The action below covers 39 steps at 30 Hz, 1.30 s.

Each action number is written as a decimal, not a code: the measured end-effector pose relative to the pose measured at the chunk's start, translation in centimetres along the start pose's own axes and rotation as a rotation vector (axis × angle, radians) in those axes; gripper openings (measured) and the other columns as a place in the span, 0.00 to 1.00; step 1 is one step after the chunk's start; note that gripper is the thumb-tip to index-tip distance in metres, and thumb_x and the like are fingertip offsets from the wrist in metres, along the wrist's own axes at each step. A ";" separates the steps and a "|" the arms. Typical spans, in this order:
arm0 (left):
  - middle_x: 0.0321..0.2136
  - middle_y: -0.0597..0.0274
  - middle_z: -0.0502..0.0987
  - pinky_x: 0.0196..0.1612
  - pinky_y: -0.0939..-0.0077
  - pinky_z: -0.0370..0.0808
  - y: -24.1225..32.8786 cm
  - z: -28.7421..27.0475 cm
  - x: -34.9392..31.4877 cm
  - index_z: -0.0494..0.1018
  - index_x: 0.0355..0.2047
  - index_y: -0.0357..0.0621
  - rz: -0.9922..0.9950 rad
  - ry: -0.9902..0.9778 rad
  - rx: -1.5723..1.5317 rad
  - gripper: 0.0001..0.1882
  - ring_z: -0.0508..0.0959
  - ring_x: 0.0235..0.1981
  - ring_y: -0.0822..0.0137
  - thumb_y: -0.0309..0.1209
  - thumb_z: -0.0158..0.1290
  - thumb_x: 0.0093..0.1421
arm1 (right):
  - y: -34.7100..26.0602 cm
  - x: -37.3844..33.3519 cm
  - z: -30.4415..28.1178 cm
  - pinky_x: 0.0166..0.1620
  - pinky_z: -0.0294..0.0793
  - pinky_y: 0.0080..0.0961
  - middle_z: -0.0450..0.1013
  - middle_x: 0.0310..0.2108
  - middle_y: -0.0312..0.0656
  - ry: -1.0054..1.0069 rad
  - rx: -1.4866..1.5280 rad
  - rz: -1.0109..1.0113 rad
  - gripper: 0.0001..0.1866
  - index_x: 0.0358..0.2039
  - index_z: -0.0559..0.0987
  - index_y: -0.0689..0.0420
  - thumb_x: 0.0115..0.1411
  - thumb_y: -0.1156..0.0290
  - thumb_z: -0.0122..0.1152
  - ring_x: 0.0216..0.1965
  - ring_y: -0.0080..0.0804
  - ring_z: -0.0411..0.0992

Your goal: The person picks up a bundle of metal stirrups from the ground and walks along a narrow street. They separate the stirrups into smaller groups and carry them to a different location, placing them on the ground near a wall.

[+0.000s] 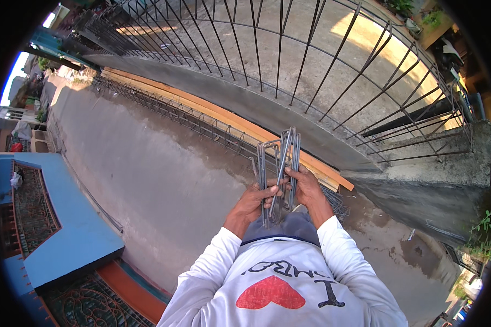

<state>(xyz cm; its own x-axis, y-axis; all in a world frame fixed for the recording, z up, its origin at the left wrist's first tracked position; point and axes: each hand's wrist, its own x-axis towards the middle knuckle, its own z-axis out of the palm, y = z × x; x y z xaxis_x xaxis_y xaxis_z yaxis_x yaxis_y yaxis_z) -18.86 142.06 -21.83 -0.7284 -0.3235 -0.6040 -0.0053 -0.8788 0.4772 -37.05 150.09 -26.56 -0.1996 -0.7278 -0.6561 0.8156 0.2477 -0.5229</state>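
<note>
Several bent steel stirrups [291, 146], thin grey rebar rectangles, stand upright in front of my body. My left hand [252, 200] is closed around the lower part of the left-hand stirrups, thumb pointing across toward the middle. My right hand [304, 186] grips the right-hand ones, its thumb and fingers pressed on the bars. The two groups lean close together between my hands. Below my right hand, more bent rebar pieces [335, 203] lie on the ground, partly hidden by my hand and sleeve.
Long timber planks [240, 128] lie along the low concrete wall [322, 139], beside a long rebar cage [185, 113]. Bare vertical rebars of a fence frame [278, 54] rise from the wall. Grey pavement [142, 158] stretches left toward a blue wall [82, 212] with ornate metal grilles.
</note>
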 end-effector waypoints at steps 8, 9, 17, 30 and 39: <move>0.30 0.62 0.80 0.21 0.88 0.65 0.4 -1.3 0.7 0.76 0.50 0.35 0.020 0.010 -0.030 0.18 0.67 0.18 0.81 0.29 0.63 0.62 | 0.0 0.9 0.6 0.30 0.67 0.22 0.75 0.32 0.33 0.046 -0.022 -0.072 0.09 0.39 0.75 0.52 0.62 0.73 0.66 0.28 0.22 0.70; 0.30 0.61 0.80 0.21 0.88 0.65 0.6 -1.4 0.7 0.76 0.50 0.34 0.023 -0.014 -0.032 0.18 0.67 0.18 0.81 0.29 0.63 0.61 | -0.2 0.9 0.5 0.31 0.67 0.22 0.75 0.32 0.33 0.045 -0.026 -0.070 0.08 0.39 0.75 0.52 0.62 0.73 0.66 0.28 0.22 0.70; 0.32 0.55 0.82 0.18 0.86 0.63 0.6 -1.5 0.8 0.75 0.44 0.38 0.040 0.079 -0.109 0.13 0.64 0.14 0.81 0.32 0.62 0.63 | -0.2 1.1 -0.7 0.33 0.69 0.22 0.76 0.34 0.35 -0.010 0.044 -0.102 0.07 0.42 0.75 0.52 0.64 0.73 0.62 0.31 0.22 0.71; 0.38 0.50 0.82 0.16 0.86 0.62 0.7 -2.7 1.2 0.73 0.43 0.41 0.031 0.055 -0.246 0.15 0.63 0.15 0.81 0.41 0.57 0.67 | -0.6 0.1 -1.6 0.34 0.73 0.23 0.75 0.35 0.37 -0.147 0.299 -0.149 0.07 0.46 0.75 0.55 0.69 0.72 0.57 0.32 0.24 0.72; 0.46 0.56 0.79 0.18 0.86 0.65 2.0 -6.0 1.4 0.71 0.50 0.40 0.128 0.166 -0.282 0.21 0.64 0.18 0.79 0.46 0.52 0.70 | -2.2 -0.2 -2.9 0.34 0.72 0.24 0.72 0.39 0.39 -0.238 0.255 -0.278 0.07 0.46 0.74 0.56 0.69 0.72 0.55 0.32 0.24 0.71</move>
<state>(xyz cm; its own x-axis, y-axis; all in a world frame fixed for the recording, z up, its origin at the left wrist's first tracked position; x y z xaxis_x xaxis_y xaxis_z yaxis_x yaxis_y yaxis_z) -15.81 137.77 -25.53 -0.5896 -0.4696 -0.6571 0.2853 -0.8822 0.3745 -40.39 151.60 -26.84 -0.3239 -0.8786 -0.3509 0.8624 -0.1216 -0.4914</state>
